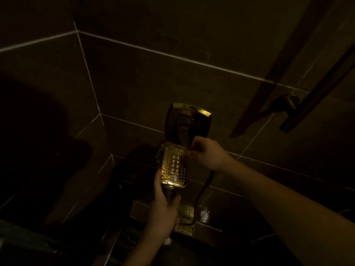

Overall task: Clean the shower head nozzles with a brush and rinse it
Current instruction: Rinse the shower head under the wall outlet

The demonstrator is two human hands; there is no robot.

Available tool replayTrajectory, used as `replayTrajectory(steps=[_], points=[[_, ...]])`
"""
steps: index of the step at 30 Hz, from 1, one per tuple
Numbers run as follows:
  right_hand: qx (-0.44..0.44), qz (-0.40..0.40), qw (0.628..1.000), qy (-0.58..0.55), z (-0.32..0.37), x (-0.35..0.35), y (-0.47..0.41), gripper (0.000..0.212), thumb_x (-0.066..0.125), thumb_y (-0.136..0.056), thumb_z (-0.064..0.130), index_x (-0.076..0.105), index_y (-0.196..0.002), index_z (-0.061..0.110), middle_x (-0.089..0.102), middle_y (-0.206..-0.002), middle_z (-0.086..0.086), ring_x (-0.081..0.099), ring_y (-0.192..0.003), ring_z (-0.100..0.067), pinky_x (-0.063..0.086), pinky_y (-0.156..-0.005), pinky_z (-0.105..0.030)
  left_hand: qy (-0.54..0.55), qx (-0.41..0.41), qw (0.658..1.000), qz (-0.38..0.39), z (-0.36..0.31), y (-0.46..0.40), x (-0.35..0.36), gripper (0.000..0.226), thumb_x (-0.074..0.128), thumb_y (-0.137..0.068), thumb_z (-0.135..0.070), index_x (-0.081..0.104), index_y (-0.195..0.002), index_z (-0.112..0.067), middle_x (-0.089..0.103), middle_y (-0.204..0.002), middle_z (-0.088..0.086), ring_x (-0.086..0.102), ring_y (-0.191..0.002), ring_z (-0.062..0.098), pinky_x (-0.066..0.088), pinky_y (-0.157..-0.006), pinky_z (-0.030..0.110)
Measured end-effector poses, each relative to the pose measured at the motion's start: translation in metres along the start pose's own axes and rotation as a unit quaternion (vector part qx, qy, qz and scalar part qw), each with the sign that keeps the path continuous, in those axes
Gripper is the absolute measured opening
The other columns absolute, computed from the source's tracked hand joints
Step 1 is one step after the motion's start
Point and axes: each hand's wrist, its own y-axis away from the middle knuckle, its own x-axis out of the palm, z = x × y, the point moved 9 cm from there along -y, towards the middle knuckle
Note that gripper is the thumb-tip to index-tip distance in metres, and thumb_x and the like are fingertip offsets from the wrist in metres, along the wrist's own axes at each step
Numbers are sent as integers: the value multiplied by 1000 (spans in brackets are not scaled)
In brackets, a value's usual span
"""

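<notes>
Left hand closed around the handle of the shower head, thumb up along the left edge of the faceplate, fingers wrapped behind and mostly hidden. Right hand curled into a loose fist at the faceplate's upper right corner, fingertips pinched together; hard to say in this dim light whether a brush or anything else sits between them.

Further left, only deep shadow over the tiled wall, grout lines faint, lower corner lost in black. In the middle, rectangular shower head held upright, nozzle face toward the camera, rows of small nozzles glinting gold, handle covered by the gripping hand. Directly above and behind, shiny wall valve plate with its lever partly blocked by the right fist. Just right of the shower head, dark hose dropping down toward a glinting fitting, its end unclear. Far right, slide rail and bracket, silhouettes only, rail cut off at the frame's edge.
</notes>
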Motion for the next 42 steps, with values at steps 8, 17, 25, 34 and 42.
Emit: replayTrajectory(steps=[8, 17, 25, 34, 42], points=[[10, 19, 999, -29, -10, 15, -15, 16, 74, -85, 23, 65, -94, 13, 70, -92, -5, 67, -84, -19, 53, -73, -34, -14, -27, 1000, 8, 13, -13, 8, 99, 63, -97, -3, 4, -149, -64, 56, -144, -2, 73, -73, 23, 60, -58, 39], [71, 7, 997, -32, -54, 32, -41, 26, 61, -96, 23, 66, -119, 12, 64, -80, 5, 57, -60, -1, 42, -54, -16, 99, -63, 991, -64, 37, -26, -24, 100, 60, -96, 5, 13, -149, -65, 55, -146, 7, 75, -83, 19, 57, -55, 33], [87, 1, 996, -22, -64, 37, -53, 20, 63, -95, 21, 66, -112, 11, 66, -82, -1, 59, -63, -5, 44, -54, -18, 130, -40, 988, -73, 35, -31, -41, 98, 63, -93, 6, 16, -152, -57, 47, -153, 3, 60, -122, 19, 58, -88, 46], [172, -77, 981, 51, -103, 16, -47, 26, 58, -96, 23, 69, -117, 13, 71, -109, -12, 66, -97, -26, 42, -72, -27, 118, -65, 990, -30, 30, -16, -48, 107, 66, -92, 2, 1, -154, -56, 53, -144, 1, 66, -113, 26, 61, -74, 39], [98, -20, 995, -11, -50, 35, 56, 14, 57, -98, 34, 65, -94, 24, 67, -76, 0, 62, -62, -15, 45, -54, -23, 174, -125, 972, -99, 1, 22, -32, 18, 61, -99, -21, 59, -107, -5, 57, -59, 3, 51, -46, 16, 42, -44, 29]])
